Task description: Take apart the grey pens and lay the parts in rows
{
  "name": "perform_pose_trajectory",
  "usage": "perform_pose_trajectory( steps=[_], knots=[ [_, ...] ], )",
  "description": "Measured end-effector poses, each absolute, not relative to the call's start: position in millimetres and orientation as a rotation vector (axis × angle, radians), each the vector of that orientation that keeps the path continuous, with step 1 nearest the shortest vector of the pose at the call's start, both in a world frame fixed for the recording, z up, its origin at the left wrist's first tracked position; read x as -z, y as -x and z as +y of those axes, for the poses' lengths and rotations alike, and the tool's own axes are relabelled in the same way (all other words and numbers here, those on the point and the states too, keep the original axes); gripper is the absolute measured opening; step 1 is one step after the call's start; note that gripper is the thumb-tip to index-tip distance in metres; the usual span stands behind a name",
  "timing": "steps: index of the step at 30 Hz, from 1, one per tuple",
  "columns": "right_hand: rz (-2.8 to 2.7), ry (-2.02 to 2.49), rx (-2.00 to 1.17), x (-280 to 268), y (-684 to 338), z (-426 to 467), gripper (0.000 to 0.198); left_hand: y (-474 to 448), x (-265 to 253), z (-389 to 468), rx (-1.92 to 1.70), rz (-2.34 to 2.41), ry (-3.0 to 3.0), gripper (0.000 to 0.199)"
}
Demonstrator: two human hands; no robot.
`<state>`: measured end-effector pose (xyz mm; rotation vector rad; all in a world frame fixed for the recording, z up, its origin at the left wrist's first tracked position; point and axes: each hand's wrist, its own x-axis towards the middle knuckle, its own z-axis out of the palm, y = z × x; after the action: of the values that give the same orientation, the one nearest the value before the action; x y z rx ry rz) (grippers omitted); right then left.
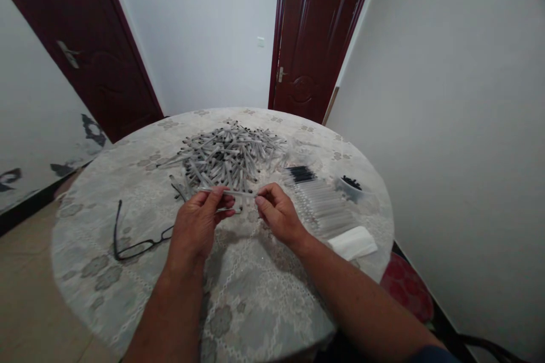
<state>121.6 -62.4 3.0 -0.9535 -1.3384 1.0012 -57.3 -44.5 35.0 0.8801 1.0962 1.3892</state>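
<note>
A slim, clear pen-like tube (243,194) stretches level between my two hands above the table. My left hand (196,221) is closed around its left part, thumb on top. A second thin tube (232,211) shows by the lower fingers of that hand. At the tube's right end, my right hand (279,214) pinches with thumb and forefinger; any small piece there is hidden. Just beyond the hands lies a heap of similar tubes (225,153) with dark ends. Right of my right hand, clear tubes (326,207) lie side by side, with black-ended ones (301,174) behind.
A small bowl (354,195) with small black pieces (351,182) stands at the right. Folded white tissue (353,243) lies nearer. Black-framed glasses (138,248) rest left of my left forearm. A patterned cloth covers the round table (255,300); a wall is on the right.
</note>
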Motion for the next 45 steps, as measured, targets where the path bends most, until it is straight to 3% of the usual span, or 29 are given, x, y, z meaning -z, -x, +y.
perform_pose_trajectory(
  steps=[7, 12, 21, 30, 36, 45],
  knots=[
    [-1.327, 1.002, -0.976, -1.1, -123.4, -64.7, 0.033, 58.2, -32.9, -45.9, -1.352, 1.037, -0.919, 0.039],
    [-1.342, 1.145, -1.064, -3.0, -125.4, -64.4, 0.055, 57.4, -33.1, -48.8, -1.315, 1.016, -0.935, 0.038],
    [-1.401, 1.058, -0.980, -1.3, -125.1, -65.1, 0.024, 57.4, -30.4, -48.1, -1.338, 0.942, -0.886, 0.033],
    [-1.385, 1.173, -1.089, -0.1, -126.8, -64.9, 0.051, 56.9, -26.9, -48.2, -1.330, 0.873, -0.900, 0.031],
    [-1.422, 1.102, -0.988, -0.8, -126.4, -64.6, 0.028, 58.7, -26.1, -48.0, -1.355, 0.865, -0.897, 0.033],
    [-1.393, 1.156, -1.059, -0.2, -127.1, -63.5, 0.048, 58.3, -26.1, -48.4, -1.345, 0.878, -0.915, 0.035]
  ],
)
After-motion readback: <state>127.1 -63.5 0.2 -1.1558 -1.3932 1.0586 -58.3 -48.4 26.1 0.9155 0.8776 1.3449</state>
